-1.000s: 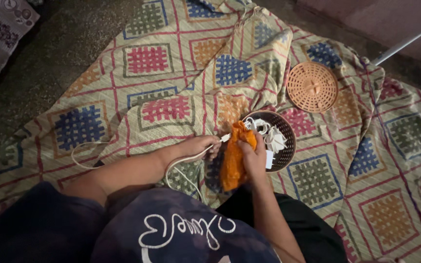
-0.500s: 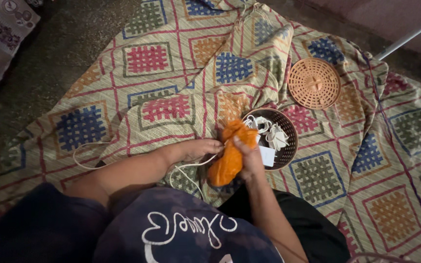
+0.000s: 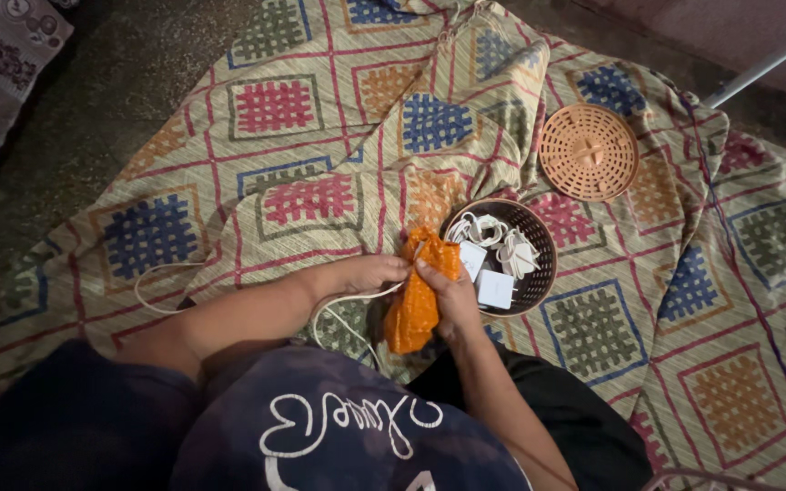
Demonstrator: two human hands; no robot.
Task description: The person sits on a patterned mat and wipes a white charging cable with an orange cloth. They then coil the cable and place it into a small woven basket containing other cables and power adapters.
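My left hand (image 3: 367, 273) pinches a white cable (image 3: 343, 302) near its end, which goes under an orange cloth (image 3: 416, 295). My right hand (image 3: 452, 293) grips that cloth and presses it around the cable end. The cable loops away to the left over the mat and down past my knee. Just right of my hands stands a dark round woven basket (image 3: 540, 247) holding several white chargers and coiled white cables (image 3: 495, 250).
A light round woven lid (image 3: 589, 151) lies upside down beyond the basket. Everything sits on a patterned woven mat (image 3: 302, 127) spread over a dark floor. A newspaper (image 3: 2, 55) lies at far left, a pale pole (image 3: 761, 65) at upper right.
The orange cloth and my right hand have slid a little left and down along the cable; my left hand has stayed almost in place holding the cable.
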